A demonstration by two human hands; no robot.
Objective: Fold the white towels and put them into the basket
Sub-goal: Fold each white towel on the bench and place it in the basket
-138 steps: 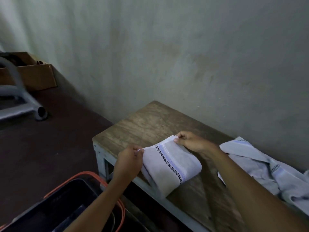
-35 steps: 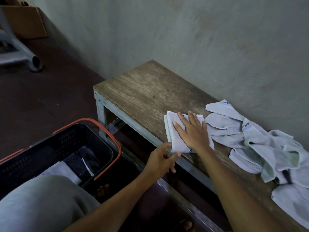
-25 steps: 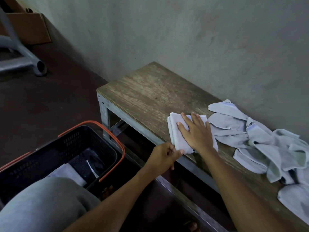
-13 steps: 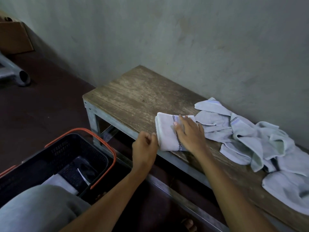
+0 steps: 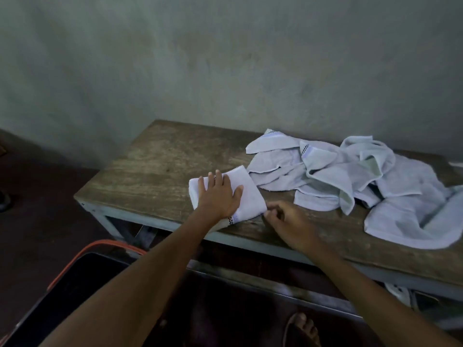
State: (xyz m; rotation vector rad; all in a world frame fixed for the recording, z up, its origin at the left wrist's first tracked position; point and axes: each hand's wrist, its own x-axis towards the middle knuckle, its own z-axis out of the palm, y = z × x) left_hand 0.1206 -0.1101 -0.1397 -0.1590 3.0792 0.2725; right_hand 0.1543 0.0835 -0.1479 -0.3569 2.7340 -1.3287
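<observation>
The left hand (image 5: 220, 196) lies flat on the folded towel (image 5: 248, 194), fingers straight and slightly spread, palm pressing down. The right hand (image 5: 288, 217) sits just beside the towel's near right corner with its fingers curled in. The fingertips (image 5: 266, 214) reach that corner, but whether they pinch the cloth cannot be told.

The towel is a compact, nearly square packet near the front edge of the bench (image 5: 160, 171). Its slightly longer side runs from the wall toward the front, skewed to the right, and its checkered band (image 5: 233, 219) faces the front edge.

Just to its right, touching its far corner, a heap of unfolded white towels (image 5: 350, 176) sprawls along the worn wooden top, which rests on a grey metal frame. A bare, stained wall (image 5: 225, 71) stands behind the bench and a dark reddish floor (image 5: 37, 221) lies below. The black basket (image 5: 107, 244) with an orange rim stands at lower left, well apart from the towel.
</observation>
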